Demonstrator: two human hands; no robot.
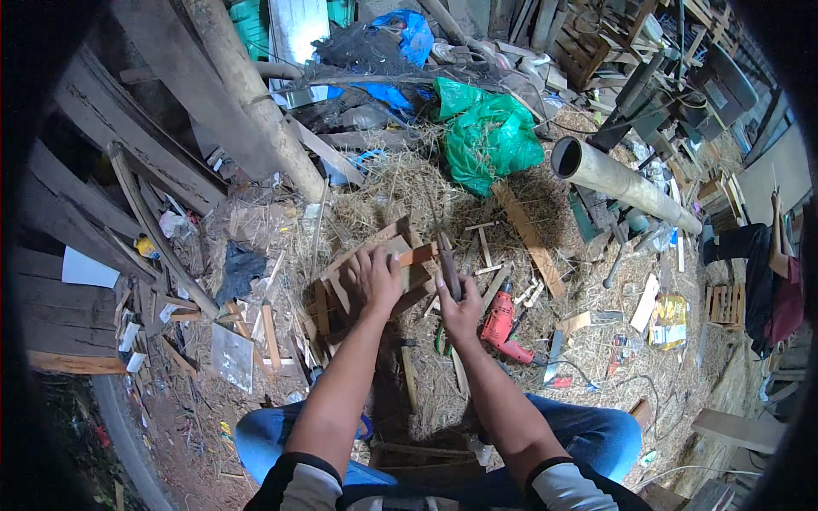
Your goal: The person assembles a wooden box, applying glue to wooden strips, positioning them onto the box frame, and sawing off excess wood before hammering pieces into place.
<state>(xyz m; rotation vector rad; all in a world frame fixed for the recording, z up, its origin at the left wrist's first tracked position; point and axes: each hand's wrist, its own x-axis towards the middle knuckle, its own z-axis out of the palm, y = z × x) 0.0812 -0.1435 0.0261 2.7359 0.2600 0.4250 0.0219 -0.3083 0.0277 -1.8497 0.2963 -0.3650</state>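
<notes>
My left hand (pixel 375 279) curls over a small wooden box frame (pixel 342 294), holding a short orange-brown wood strip (pixel 419 254) against it. The strip's free end points right. Closed around a dark handle, my right hand (pixel 461 308) holds a long, thin-bladed hand tool (pixel 446 264) upright beside that end. Its narrow blade reaches away from me over the straw; whether it has teeth is too fine to make out. Just right of my right hand lies a red power drill (pixel 503 328). A hammer (pixel 409 375) rests on the ground between my forearms.
Straw and wood scraps cover the ground. A green plastic bag (pixel 490 140) lies ahead, with a long plank (pixel 528 238) below it. A pale pipe (pixel 626 183) slants at right; a post (pixel 264 111) leans at left. Another person (pixel 758 281) is at far right.
</notes>
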